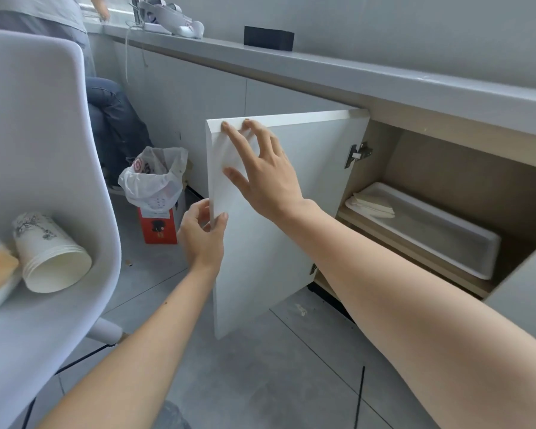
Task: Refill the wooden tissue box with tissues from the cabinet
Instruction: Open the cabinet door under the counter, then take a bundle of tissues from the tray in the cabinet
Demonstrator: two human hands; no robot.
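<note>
Right now both hands are resting on the white cabinet door (279, 218), which is standing swung out from the cabinet (446, 168) on its hinge (358, 154). The left hand (203, 233) is pinching the door's free vertical edge about halfway down, thumb on the inner face and fingers wrapping round the outer side. The right hand (260, 168) is lying spread against the door's inner face near its top, fingertips (225, 125) reaching the upper edge, thumb splayed lower; it is pressing flat rather than clasping anything.

To the right of the door, inside the cabinet, a white plastic tray (430, 230) is sitting on the wooden shelf (384, 235), and a small stack of folded tissues (372, 205) is lying in the tray's end nearest the door. The wooden tissue box is not showing anywhere.

To the left of the door, on the grey floor, a red box lined with a white plastic bag (155, 181) is serving as a bin. Farther left, a grey chair (44, 150) is holding a stack of paper cups (51, 255) lying on its side. Above the door, a black block (268, 38) and white shoes (171, 15) are sitting on the grey countertop (353, 78).
</note>
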